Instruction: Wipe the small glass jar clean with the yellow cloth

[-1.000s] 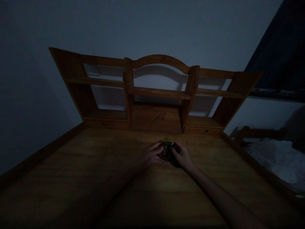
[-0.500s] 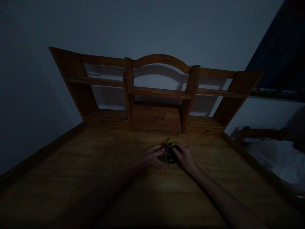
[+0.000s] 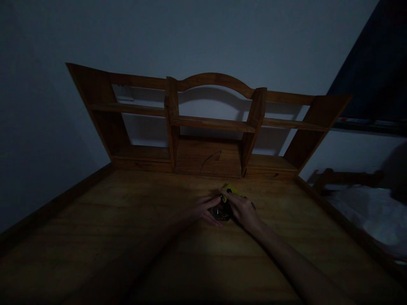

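In dim light, both hands meet at the middle of a wooden desk (image 3: pixel 127 220). Between them sits a small dark rounded object with a yellow part (image 3: pixel 226 199); what it is I cannot make out. My left hand (image 3: pixel 205 208) curls its fingers against the object's left side. My right hand (image 3: pixel 243 210) covers its right side and top, fingers bent over it. Most of the object is hidden by the fingers.
A wooden hutch with shelves (image 3: pixel 210 123) stands at the desk's far edge against a pale wall. A raised wooden rim runs along the desk's left side (image 3: pixel 54 205). To the right lies a bed with white bedding (image 3: pixel 372 214).
My right hand has shifted further over the object's top, and the yellow part shows more at the back. My left hand's fingers have closed in again on the left side.
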A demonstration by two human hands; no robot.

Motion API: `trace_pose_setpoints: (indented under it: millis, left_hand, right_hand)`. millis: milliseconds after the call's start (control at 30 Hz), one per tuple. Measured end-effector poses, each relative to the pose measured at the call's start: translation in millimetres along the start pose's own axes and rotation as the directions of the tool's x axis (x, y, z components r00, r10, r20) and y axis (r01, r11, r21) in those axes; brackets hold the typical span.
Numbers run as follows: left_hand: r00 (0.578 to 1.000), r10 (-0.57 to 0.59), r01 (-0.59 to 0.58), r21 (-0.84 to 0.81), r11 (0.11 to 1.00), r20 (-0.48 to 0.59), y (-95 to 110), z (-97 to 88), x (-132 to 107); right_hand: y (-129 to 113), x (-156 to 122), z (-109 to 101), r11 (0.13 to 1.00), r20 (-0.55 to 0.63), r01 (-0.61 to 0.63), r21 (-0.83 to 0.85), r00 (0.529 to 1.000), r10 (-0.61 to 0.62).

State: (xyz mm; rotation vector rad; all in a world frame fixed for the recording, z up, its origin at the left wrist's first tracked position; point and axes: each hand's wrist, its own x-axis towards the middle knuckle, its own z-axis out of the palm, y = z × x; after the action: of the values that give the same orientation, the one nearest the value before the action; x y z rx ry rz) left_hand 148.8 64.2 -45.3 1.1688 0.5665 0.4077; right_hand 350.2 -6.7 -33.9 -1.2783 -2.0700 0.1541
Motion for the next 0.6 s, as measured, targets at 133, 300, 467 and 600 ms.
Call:
trace_pose_setpoints:
  millis: [133, 300, 467, 600]
  left_hand:
    - [0.999, -0.006, 0.006, 0.016, 1.0, -0.045, 5.6, 5.0, -4.5]
    - [0.99, -0.061, 0.064, 0.024, 0.998, -0.125, 4.8, 3.9, 2.3]
    - [0.991, -0.054, 0.032, -0.176, 0.984, -0.122, -0.2, -5.1, 14.6]
    - [0.982, 0.028, -0.079, -0.268, 0.96, -0.188, 1.4, -9.6, 14.0]
  right_hand:
    - [-0.6, 0.1, 4.1, 0.999, -0.028, 0.048, 0.019, 0.998, -0.047]
    - [-1.8, 1.9, 5.1, 0.994, -0.119, 0.015, 0.107, 0.993, -0.002]
    - [-9.1, 7.7, -4.0, 0.964, -0.257, -0.074, 0.255, 0.956, 0.141]
    - [-11.7, 11.4, -7.3, 0.93, -0.257, -0.136, 0.342, 0.938, 0.232]
